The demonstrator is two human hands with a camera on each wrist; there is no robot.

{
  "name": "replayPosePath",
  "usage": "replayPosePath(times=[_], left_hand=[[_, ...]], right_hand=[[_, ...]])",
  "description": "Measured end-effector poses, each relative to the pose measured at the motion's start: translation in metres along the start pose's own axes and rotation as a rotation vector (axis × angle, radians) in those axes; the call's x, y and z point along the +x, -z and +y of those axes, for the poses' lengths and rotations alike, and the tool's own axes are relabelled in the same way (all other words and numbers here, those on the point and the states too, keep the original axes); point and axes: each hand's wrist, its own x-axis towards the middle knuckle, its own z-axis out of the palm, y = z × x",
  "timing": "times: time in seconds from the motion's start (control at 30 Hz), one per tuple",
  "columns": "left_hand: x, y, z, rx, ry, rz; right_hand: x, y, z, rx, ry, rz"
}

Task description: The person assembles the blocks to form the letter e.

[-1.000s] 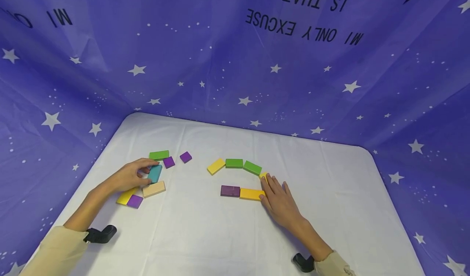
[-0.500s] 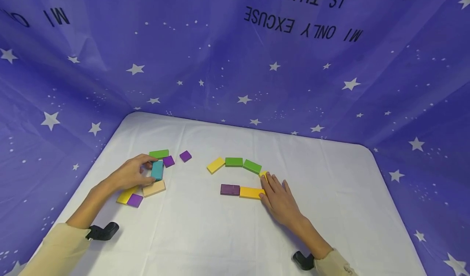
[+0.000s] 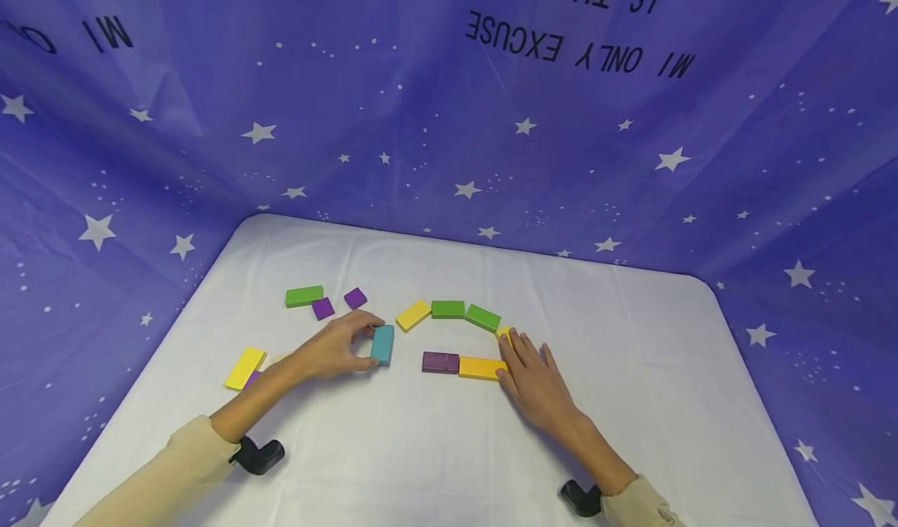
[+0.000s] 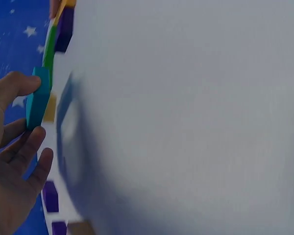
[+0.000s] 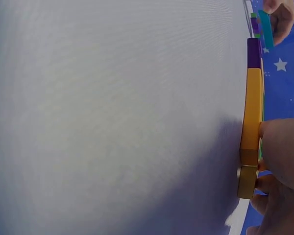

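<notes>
Between thumb and fingers my left hand (image 3: 335, 349) pinches a teal block (image 3: 382, 345), held above the white cloth, its shadow falling there in the left wrist view. My right hand (image 3: 536, 383) lies with fingers extended at the right end of a block outline. Its fingertips rest on a yellow block (image 3: 503, 330), mostly covered, and its thumb touches an orange-yellow block (image 3: 480, 368). That block lines up end to end with a dark purple block (image 3: 440, 362). Behind them curve a yellow block (image 3: 413, 316) and two green blocks (image 3: 447, 309).
Left of the outline lie a green block (image 3: 304, 296), a small purple block (image 3: 323, 309) and another purple block (image 3: 355, 298). Nearer, a yellow block (image 3: 245, 367) shows beside the left forearm, which partly hides a purple and a tan block. A blue starry curtain (image 3: 421, 122) surrounds the table.
My left hand has lifted the teal block from the left-hand group and carried it right, close to the outline's left side. My right hand has stayed in place.
</notes>
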Motion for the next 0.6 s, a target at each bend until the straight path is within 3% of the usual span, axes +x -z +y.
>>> replayPosePath(times=[0.23, 0.6], left_hand=[[0.010, -0.024, 0.010, 0.002, -0.004, -0.021], [0.013, -0.029, 0.011, 0.035, 0.019, -0.041]], right_hand=[[0.000, 0.000, -0.002, 0.006, -0.002, -0.007], [-0.001, 0.000, 0.000, -0.002, 0.003, 0.002]])
